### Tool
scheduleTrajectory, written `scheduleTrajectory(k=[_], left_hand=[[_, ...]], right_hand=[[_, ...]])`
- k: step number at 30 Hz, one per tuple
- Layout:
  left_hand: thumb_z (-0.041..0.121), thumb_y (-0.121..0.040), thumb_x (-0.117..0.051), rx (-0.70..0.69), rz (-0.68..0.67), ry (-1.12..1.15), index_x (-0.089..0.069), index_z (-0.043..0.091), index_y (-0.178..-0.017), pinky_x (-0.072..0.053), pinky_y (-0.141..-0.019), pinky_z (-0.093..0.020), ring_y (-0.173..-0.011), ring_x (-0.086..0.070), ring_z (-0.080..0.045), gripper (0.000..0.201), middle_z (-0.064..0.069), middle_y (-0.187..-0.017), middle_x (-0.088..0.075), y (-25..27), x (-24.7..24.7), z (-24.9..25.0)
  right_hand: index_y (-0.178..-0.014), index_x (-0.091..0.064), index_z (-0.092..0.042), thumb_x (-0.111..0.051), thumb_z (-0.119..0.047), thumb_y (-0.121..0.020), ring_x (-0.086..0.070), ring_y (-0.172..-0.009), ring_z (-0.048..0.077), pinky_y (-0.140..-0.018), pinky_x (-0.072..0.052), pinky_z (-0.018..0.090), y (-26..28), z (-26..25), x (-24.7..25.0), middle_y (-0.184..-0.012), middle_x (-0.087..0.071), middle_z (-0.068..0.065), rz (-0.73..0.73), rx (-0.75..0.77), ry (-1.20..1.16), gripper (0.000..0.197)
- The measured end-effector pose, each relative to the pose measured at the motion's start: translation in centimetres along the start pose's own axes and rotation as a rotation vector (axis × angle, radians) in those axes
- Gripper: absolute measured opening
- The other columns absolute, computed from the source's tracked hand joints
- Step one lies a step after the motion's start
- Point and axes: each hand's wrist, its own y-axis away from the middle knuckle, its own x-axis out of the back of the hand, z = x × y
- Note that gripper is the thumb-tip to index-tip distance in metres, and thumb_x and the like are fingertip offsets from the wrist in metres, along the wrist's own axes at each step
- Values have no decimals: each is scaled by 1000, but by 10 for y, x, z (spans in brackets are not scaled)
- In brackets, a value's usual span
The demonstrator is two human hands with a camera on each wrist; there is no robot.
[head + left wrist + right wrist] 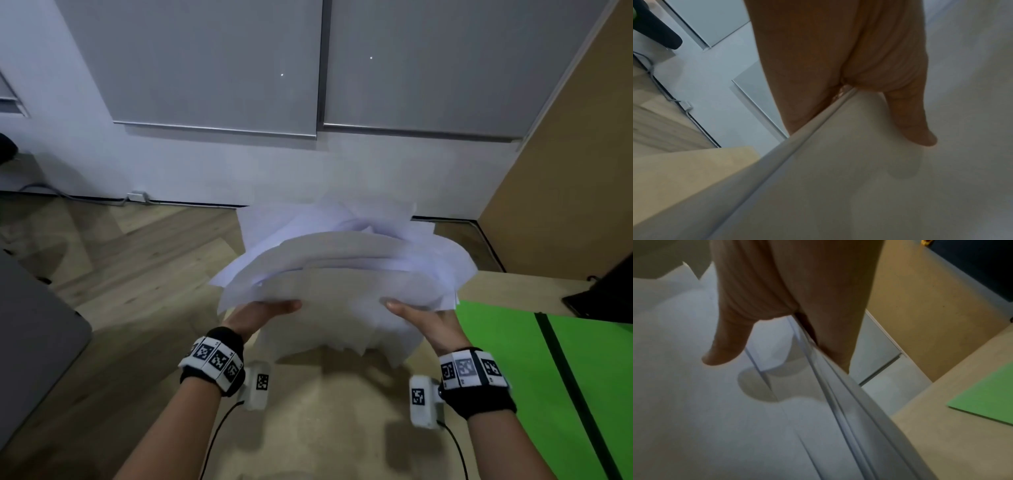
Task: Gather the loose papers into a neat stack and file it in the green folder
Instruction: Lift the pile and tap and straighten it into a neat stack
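A ragged bundle of white papers [342, 274] is held up above the beige table [325, 411], its sheets fanned and bowed, edges uneven. My left hand [263, 313] grips the bundle's left side, thumb on top [910, 123] and fingers hidden beneath. My right hand [421, 318] grips the right side the same way, its thumb [725, 345] pressing the top sheet [694, 402]. The green folder [548, 377] lies flat on the table to the right, crossed by a black elastic band [561, 363]; its corner [986, 400] shows in the right wrist view.
A dark flat object [603, 291] sits at the table's far right edge. A brown partition [565, 171] rises behind it. Wooden floor [120, 257] and a white wall with grey panels [222, 68] lie beyond. A grey surface [30, 342] is at the left.
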Motion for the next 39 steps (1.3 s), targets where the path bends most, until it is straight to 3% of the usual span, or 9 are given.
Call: scheduleTrajectory(k=[5, 10, 13, 17, 20, 24, 28, 34, 39], left_hand=[[38, -45, -93, -20, 3, -16, -65, 24, -114, -42, -96, -30, -107, -60, -13, 76, 3, -114, -68, -3, 9, 14], [7, -71, -81, -62, -37, -59, -60, 20, -116, -38, -108, -32, -105, -59, -16, 51, 6, -106, -67, -2, 18, 28], [23, -60, -89, -73, -62, -105, -65, 23, -108, -36, -113, -40, -115, -59, -22, 54, -2, -115, -69, -4, 26, 30], [11, -62, -88, -65, -16, -93, -65, 26, -108, -39, -110, -37, -115, -59, -19, 54, 3, -114, -69, -7, 25, 33], [14, -63, -87, -90, -15, -23, -71, 21, -108, -42, -109, -36, -109, -65, -13, 48, 6, -109, -74, -5, 28, 39], [11, -73, -82, -105, 16, -14, -67, 16, -113, -43, -108, -40, -113, -63, -20, 43, -3, -119, -69, -7, 23, 37], [40, -72, -79, -29, 169, -13, -68, 17, -113, -47, -104, -43, -110, -65, -25, 48, -5, -119, -69, -15, 19, 29], [22, -83, -74, -48, 199, 19, -65, 13, -106, -46, -98, -32, -103, -62, -24, 26, -7, -106, -67, -14, 12, 26], [15, -82, -74, -104, 271, 57, -66, 3, -115, -49, -97, -32, -101, -65, -23, 36, -7, -103, -68, -19, 5, 21]], right_hand=[[-90, -66, -26, -83, -4, -64, -67, -76, -12, -89, -50, 30, -6, -10, 3, -87, -73, -13, -7, 85, 92, 38], [-106, -71, -15, -85, -6, -62, -71, -97, 14, -94, -52, 36, -5, -16, -3, -102, -76, 0, -57, 76, 55, 47], [-111, -69, -16, -86, -11, -59, -69, -104, 19, -99, -49, 42, -11, -13, -5, -109, -74, 2, -138, 42, 44, 54], [-110, -68, -21, -90, -25, -53, -67, -106, 16, -97, -50, 39, -19, -9, -15, -107, -73, -2, -184, -4, 185, 62], [-110, -68, -12, -85, -15, -65, -70, -97, 12, -78, -57, 19, -20, -7, -22, -99, -75, -2, -30, 4, 90, 48], [-113, -68, -12, -85, -19, -63, -71, -99, 19, -86, -55, 32, -17, -4, -28, -104, -76, 4, -55, 13, -79, 53], [-107, -67, -14, -88, -36, -55, -70, -87, 19, -81, -53, 34, -24, -14, -27, -92, -76, 1, 20, 136, -264, 60], [-78, -61, -21, -81, -35, -50, -66, -67, 1, -65, -55, 23, -28, -20, -6, -69, -70, -11, 158, 263, -420, 38], [-69, -50, -15, -70, -10, -79, -67, -83, -10, -75, -53, 20, -33, 7, 4, -101, -71, -2, 243, 246, -224, 23]])
